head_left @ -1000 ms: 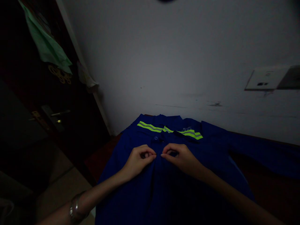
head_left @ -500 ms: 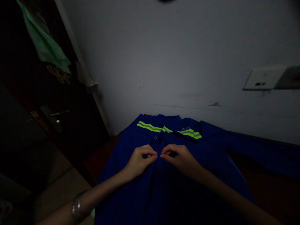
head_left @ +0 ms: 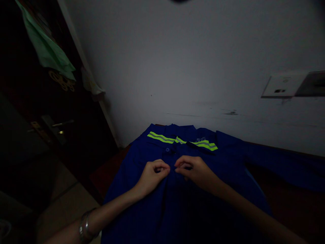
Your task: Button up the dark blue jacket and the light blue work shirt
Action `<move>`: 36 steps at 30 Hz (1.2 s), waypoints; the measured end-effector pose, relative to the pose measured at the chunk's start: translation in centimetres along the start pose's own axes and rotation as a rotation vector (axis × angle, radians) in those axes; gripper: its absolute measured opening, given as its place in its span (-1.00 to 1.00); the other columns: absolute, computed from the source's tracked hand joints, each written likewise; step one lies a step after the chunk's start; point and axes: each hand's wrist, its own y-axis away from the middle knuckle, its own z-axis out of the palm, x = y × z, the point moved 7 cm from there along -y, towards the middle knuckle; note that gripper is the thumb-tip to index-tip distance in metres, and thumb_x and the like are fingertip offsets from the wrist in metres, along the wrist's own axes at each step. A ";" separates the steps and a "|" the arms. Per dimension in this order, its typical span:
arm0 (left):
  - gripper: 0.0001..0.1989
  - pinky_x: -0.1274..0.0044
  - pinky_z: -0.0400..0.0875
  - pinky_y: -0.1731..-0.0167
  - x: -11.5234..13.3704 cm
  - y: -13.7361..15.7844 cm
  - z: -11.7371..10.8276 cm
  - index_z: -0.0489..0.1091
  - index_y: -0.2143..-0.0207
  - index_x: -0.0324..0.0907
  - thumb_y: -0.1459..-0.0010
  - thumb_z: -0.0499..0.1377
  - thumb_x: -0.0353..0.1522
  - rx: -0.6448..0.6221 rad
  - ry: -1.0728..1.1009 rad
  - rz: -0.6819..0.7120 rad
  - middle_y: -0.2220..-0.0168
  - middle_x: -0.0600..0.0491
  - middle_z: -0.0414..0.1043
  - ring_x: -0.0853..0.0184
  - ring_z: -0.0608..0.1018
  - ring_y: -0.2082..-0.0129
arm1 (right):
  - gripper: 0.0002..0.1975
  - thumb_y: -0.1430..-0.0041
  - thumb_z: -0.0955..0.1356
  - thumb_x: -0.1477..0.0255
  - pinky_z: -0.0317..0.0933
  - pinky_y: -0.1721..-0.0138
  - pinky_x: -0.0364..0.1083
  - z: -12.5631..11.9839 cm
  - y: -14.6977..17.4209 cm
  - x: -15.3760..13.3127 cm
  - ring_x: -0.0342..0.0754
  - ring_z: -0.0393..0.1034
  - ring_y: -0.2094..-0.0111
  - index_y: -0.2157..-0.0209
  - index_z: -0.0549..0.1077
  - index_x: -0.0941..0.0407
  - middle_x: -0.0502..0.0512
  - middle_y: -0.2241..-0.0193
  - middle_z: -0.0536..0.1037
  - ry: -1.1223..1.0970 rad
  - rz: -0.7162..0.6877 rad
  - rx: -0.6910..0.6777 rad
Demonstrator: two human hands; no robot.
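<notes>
A dark blue work jacket (head_left: 215, 210) lies spread out with its collar toward the wall. Yellow-green reflective strips (head_left: 162, 138) with a grey line cross its chest. My left hand (head_left: 153, 174) pinches the jacket's front edge between thumb and forefinger, below a round button (head_left: 167, 149). Facing it a short gap to the right, my right hand (head_left: 194, 169) has its thumb and forefinger drawn together at the other side of the front. What lies exactly between the right fingertips is too dark to make out. One sleeve (head_left: 279, 166) stretches out to the right.
The jacket rests on a dark reddish surface (head_left: 106, 173) against a pale wall (head_left: 177, 67). A wall socket (head_left: 280, 86) is at the right. On the left stands a dark door with a metal handle (head_left: 62, 123) and a hanging green cloth (head_left: 48, 47).
The right thumb and forefinger look slightly further apart, and the gap between the hands is a little wider. The jacket lies as before; the view has shifted very slightly.
</notes>
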 end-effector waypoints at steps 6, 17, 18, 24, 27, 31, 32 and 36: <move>-0.86 0.64 0.12 0.54 -0.2 -0.2 0.2 0.46 0.50 -0.28 0.02 0.14 -0.39 -0.016 -0.002 -0.001 0.49 0.08 0.34 0.49 0.29 0.53 | -0.71 -0.02 0.31 0.53 0.21 0.50 -0.22 0.3 -0.2 -0.5 -0.19 0.33 0.46 0.16 0.45 0.12 0.05 0.39 0.47 0.119 -0.144 -0.016; -0.78 0.67 -0.06 0.74 -1.2 -0.1 1.0 0.38 0.49 -0.29 0.07 0.18 -0.27 -0.083 0.186 -0.211 0.70 0.23 0.15 0.60 0.12 0.77 | -0.71 -0.08 0.28 0.53 0.21 0.32 -0.17 0.5 0.3 -2.0 -0.16 0.32 0.36 0.14 0.45 0.05 0.05 0.37 0.47 0.333 -0.344 -0.078; -0.75 0.67 -0.09 0.76 -1.3 0.0 1.1 0.37 0.47 -0.29 0.07 0.19 -0.24 -0.100 0.205 -0.239 0.73 0.25 0.10 0.60 0.10 0.79 | -0.71 -0.08 0.28 0.53 0.21 0.32 -0.17 0.5 0.3 -1.9 -0.16 0.33 0.36 0.15 0.45 0.05 0.05 0.36 0.47 0.335 -0.350 -0.089; -0.66 0.68 -0.08 0.79 -1.5 0.1 1.2 0.39 0.41 -0.29 0.07 0.20 -0.15 -0.153 0.232 -0.271 0.79 0.28 0.07 0.59 0.10 0.82 | -0.82 -0.06 0.31 0.51 0.22 0.31 -0.18 0.4 0.2 -1.8 -0.17 0.35 0.35 0.24 0.44 0.10 0.03 0.35 0.48 0.360 -0.368 -0.083; -0.66 0.68 -0.04 0.80 -1.7 0.0 1.1 0.38 0.42 -0.29 0.07 0.20 -0.15 -0.153 0.244 -0.257 0.77 0.27 0.08 0.58 0.12 0.82 | -0.87 -0.08 0.31 0.47 0.22 0.32 -0.17 0.4 0.3 -1.9 -0.17 0.35 0.36 0.28 0.43 0.11 0.04 0.36 0.48 0.390 -0.399 -0.075; -0.67 0.69 -0.02 0.81 -1.9 0.0 1.1 0.37 0.42 -0.29 0.06 0.20 -0.16 -0.158 0.240 -0.244 0.75 0.26 0.12 0.59 0.13 0.82 | -0.86 -0.10 0.30 0.49 0.21 0.30 -0.18 0.6 0.4 -2.2 -0.18 0.35 0.34 0.26 0.42 0.11 0.04 0.35 0.47 0.431 -0.462 -0.084; -0.67 0.69 -0.02 0.81 -1.9 0.0 1.1 0.37 0.42 -0.29 0.05 0.20 -0.16 -0.160 0.232 -0.238 0.75 0.26 0.12 0.59 0.13 0.82 | -0.85 -0.10 0.30 0.50 0.21 0.29 -0.18 0.6 0.5 -2.2 -0.18 0.34 0.33 0.25 0.41 0.11 0.03 0.35 0.47 0.440 -0.473 -0.093; -0.69 0.70 -0.03 0.81 -1.7 0.0 1.2 0.36 0.44 -0.28 0.03 0.18 -0.17 -0.174 0.205 -0.211 0.74 0.25 0.12 0.59 0.14 0.82 | -0.88 -0.09 0.30 0.51 0.20 0.27 -0.19 0.8 0.5 -2.1 -0.18 0.34 0.32 0.28 0.40 0.12 0.02 0.36 0.46 0.467 -0.475 -0.121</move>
